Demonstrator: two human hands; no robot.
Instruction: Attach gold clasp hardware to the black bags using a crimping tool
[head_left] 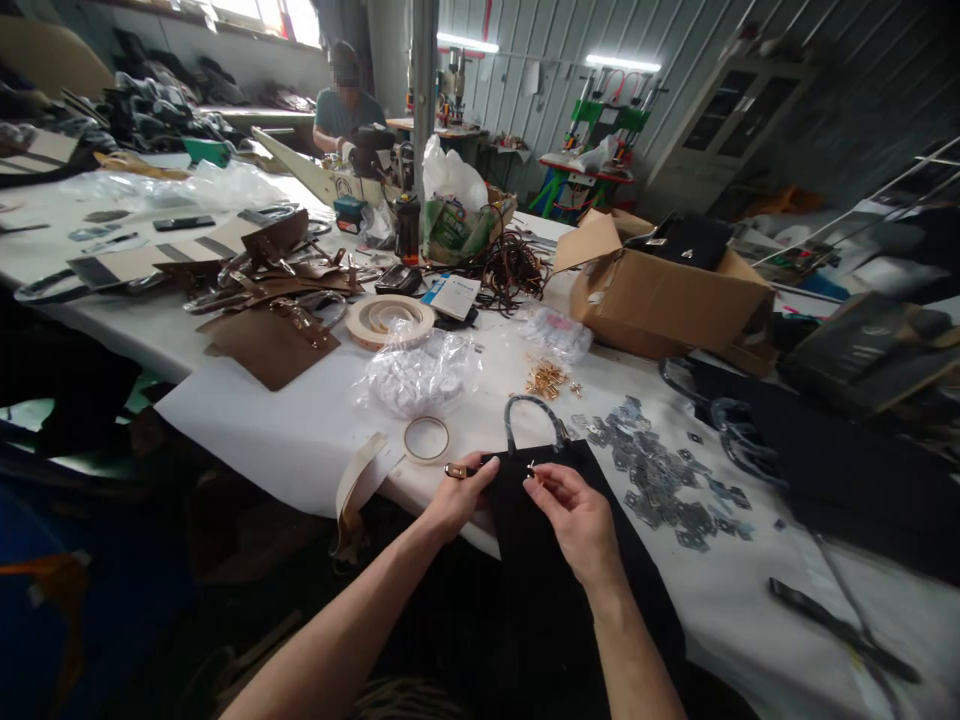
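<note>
A black bag panel [555, 580] with a grey wrapped handle [534, 402] hangs over the table's front edge. My left hand [463, 492] grips the panel's upper left edge, thumb on top. Beside its fingers a small gold metal fitting with a dark strap end [459, 470] sticks out to the left. My right hand [574, 510] is over the panel's upper part, thumb and fingers pinched on a small shiny metal piece [530, 468]. The exact form of that piece is too small to make out.
Flat metal plates [660, 480] are scattered right of the panel, with gold fittings [547, 378] behind. A tape roll [426, 440], a clear plastic bag [416, 375], brown leather pieces [277, 340] and a cardboard box [667, 300] lie around. A co-worker [346, 105] sits across the table.
</note>
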